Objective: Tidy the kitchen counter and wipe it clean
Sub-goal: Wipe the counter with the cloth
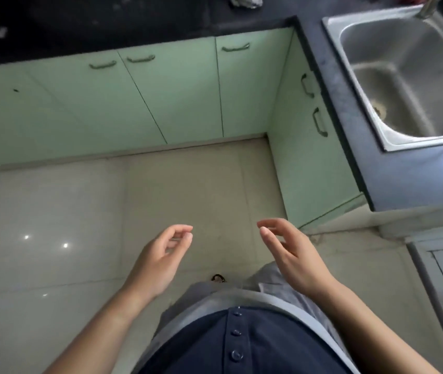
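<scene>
The dark kitchen counter (pixel 107 28) runs along the top of the head view and turns down the right side. A crumpled whitish item (pixel 244 0) lies on it at the top edge, and a small pale scrap (pixel 0 32) lies at the far left. My left hand (pixel 161 260) hovers over the floor with loosely curled fingers and holds nothing. My right hand (pixel 293 255) hovers beside it, fingers relaxed, also holding nothing. Both hands are well short of the counter.
A steel sink (pixel 393 85) is set in the right counter run, with a tap (pixel 428 6) at its far corner. Pale green cabinet doors (pixel 161 98) with handles stand below the counter. Glossy floor tiles (pixel 53 225) spread in front of me.
</scene>
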Demonstrator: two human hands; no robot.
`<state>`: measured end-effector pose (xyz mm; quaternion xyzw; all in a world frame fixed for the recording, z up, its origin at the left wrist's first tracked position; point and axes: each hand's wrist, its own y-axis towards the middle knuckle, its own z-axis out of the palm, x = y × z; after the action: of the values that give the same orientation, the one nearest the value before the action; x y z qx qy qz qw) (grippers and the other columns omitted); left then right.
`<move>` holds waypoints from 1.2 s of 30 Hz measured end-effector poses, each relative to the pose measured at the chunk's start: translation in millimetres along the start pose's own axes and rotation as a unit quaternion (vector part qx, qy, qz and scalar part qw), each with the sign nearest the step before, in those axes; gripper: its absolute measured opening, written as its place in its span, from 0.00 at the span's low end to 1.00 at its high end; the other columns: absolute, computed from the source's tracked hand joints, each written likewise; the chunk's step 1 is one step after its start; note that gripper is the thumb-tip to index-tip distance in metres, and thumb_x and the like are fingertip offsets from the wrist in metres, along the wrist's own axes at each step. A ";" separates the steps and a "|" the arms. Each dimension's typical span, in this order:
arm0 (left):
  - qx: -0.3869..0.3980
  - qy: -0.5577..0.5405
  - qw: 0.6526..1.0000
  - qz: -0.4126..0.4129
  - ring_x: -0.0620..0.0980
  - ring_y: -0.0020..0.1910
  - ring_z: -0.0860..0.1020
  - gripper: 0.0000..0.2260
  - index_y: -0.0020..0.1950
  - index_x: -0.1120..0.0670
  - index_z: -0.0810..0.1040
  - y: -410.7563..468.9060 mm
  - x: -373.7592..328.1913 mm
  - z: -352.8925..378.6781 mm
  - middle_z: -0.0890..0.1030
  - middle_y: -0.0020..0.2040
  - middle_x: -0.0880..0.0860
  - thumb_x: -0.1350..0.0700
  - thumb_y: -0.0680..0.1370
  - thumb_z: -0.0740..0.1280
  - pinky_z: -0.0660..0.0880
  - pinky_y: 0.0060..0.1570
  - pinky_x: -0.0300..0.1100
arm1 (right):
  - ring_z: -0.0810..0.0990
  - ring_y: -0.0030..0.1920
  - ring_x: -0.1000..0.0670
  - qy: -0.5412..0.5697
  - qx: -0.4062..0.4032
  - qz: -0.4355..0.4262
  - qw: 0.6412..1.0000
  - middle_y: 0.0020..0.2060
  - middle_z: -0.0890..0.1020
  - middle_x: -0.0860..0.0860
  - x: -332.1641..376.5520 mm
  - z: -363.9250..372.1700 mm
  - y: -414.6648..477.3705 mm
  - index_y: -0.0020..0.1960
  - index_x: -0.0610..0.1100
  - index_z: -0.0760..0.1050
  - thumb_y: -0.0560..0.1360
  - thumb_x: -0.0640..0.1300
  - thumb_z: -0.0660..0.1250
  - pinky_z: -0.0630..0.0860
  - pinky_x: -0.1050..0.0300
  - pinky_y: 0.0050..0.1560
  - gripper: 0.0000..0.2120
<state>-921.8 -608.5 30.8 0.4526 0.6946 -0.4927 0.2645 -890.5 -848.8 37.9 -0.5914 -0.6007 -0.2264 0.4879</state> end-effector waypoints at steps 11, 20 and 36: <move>-0.053 -0.027 0.997 -0.043 0.38 0.50 0.78 0.10 0.51 0.42 0.78 155.5 -21.9 -64.4 0.81 0.52 0.45 0.42 0.74 0.63 0.70 0.48 0.28 | 0.75 0.49 0.66 -0.024 0.056 -0.008 0.998 0.49 0.79 0.58 40.9 1.7 193.3 0.49 0.54 0.74 0.77 0.49 0.60 0.69 0.76 0.44 0.05; -0.098 0.023 0.994 0.037 0.37 0.50 0.77 0.08 0.55 0.48 0.77 350.7 -145.6 -125.4 0.80 0.52 0.43 0.51 0.78 0.63 0.67 0.44 0.22 | 0.77 0.51 0.57 -0.101 0.055 -0.119 0.986 0.51 0.78 0.54 133.5 -61.4 422.6 0.56 0.46 0.75 0.76 0.53 0.60 0.72 0.70 0.47 0.14; 0.030 0.157 0.982 0.100 0.39 0.55 0.74 0.11 0.59 0.46 0.74 641.1 -247.9 -195.5 0.75 0.55 0.42 0.48 0.78 0.62 0.67 0.49 0.28 | 0.76 0.49 0.61 -0.076 -0.036 -0.005 0.996 0.51 0.79 0.54 173.4 -79.9 651.0 0.54 0.48 0.75 0.76 0.53 0.61 0.72 0.67 0.48 0.12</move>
<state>-224.7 -452.1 20.4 0.5995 0.6634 -0.4072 0.1862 -228.2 -702.9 21.0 -0.6206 -0.6307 -0.2049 0.4186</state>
